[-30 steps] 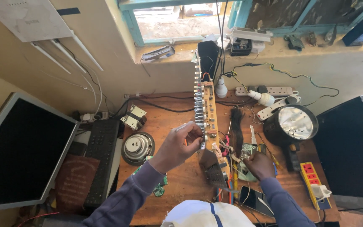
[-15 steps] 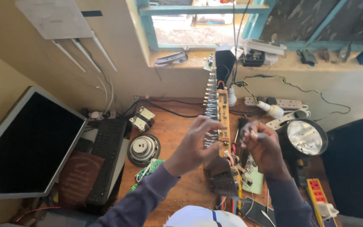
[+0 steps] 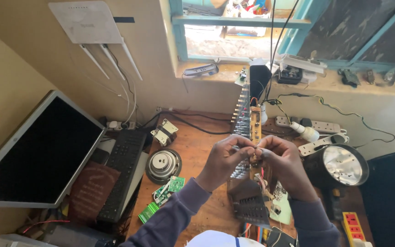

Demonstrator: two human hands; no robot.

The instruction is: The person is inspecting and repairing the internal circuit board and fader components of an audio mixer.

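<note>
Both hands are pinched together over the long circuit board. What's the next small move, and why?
Probably keep the left hand steadying the board while the right hand works the small part pinched between the fingertips. Both hands meet at one spot on the board's edge, and the part itself is too small to make out, so a slow, small motion seems safest.

A wooden table (image 3: 193, 146) stands against the wall under a window (image 3: 234, 32). A long circuit board (image 3: 248, 132) lies in the middle of the table and runs back toward the wall. The left hand (image 3: 222, 160) and the right hand (image 3: 282, 162) meet above its near part. Left of the board lies a round speaker (image 3: 163, 164), with a small metal block (image 3: 164, 132) behind it. Further left are a keyboard (image 3: 120, 171) and a monitor (image 3: 37, 148). A big lamp (image 3: 341, 165) sits right of the hands, and a power strip (image 3: 314, 124) lies behind it. A router (image 3: 88, 22) hangs on the wall above the monitor.
</note>
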